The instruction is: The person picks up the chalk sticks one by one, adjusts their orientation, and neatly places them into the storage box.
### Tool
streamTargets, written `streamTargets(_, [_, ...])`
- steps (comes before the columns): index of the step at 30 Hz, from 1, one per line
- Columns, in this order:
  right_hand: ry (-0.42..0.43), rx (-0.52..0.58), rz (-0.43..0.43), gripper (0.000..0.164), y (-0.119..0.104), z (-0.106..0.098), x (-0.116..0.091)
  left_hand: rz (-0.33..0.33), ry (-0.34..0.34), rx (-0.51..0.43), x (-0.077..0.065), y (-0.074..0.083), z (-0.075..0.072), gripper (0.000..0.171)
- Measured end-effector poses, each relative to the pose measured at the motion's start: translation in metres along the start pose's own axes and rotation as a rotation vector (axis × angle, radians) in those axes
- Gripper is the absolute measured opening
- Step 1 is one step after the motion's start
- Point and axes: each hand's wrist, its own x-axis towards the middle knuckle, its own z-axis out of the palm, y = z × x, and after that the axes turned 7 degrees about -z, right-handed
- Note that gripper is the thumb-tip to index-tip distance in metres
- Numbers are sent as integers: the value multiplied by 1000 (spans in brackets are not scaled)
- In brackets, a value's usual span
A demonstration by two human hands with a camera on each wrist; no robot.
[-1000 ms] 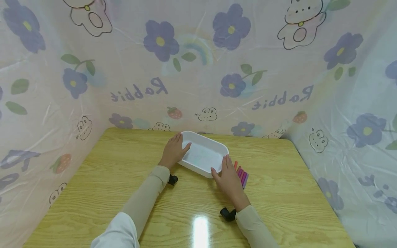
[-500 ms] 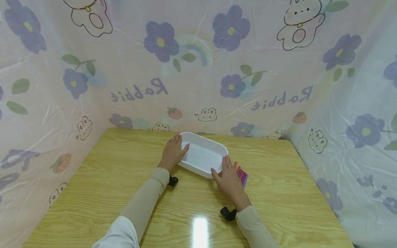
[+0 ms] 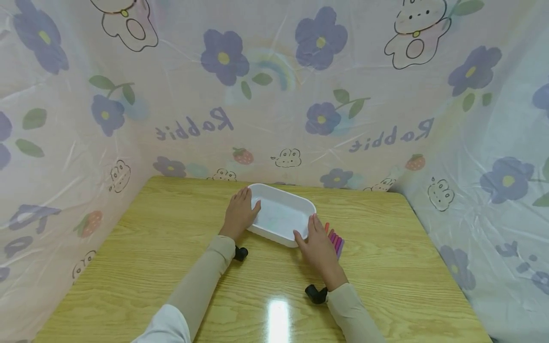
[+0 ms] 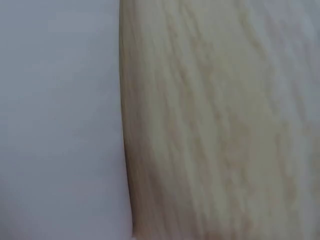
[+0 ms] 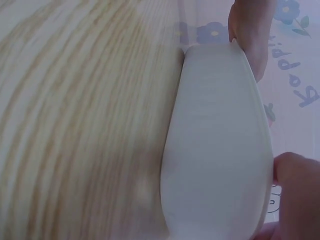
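Note:
A white, oblong plastic tray (image 3: 280, 214) with rounded corners sits on the table between my two hands, turned at a slant. My left hand (image 3: 238, 213) holds its left end, thumb over the rim toward the inside. At the opposite end my right hand (image 3: 319, 247) grips the corner, with the thumb on the near rim and the fingers along the outer side. From the right wrist, the tray's long outer wall (image 5: 215, 135) stands upright on the wood, the right thumb (image 5: 297, 182) at its rim. The left wrist view shows only pale wall (image 4: 60, 120) and wood.
Several slim coloured sticks (image 3: 336, 243), orange to purple, lie side by side just right of the right hand, partly hidden by it. The wooden table (image 3: 150, 257) ends at a patterned curtain (image 3: 274, 119) behind. Black wrist devices (image 3: 316, 294) hang at both wrists.

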Motion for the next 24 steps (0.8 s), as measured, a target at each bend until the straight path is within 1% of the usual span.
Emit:
streamTargets(12, [31,-43,-42,80,-1,-1,1,-10,35,-1,-13,3,-4,67])
streamTargets(16, [24,-52,-42,79,-1,-2,0,-21,38,20,-18,3,-4,66])
streamTargets(21, [12,-44,-37,77,-3,-4,0,-53,28,31,-25,6,-5,66])
streamTargets(24, [-1,-48,-35,77,-3,-5,0,-62,39,31,-28,7,-5,65])
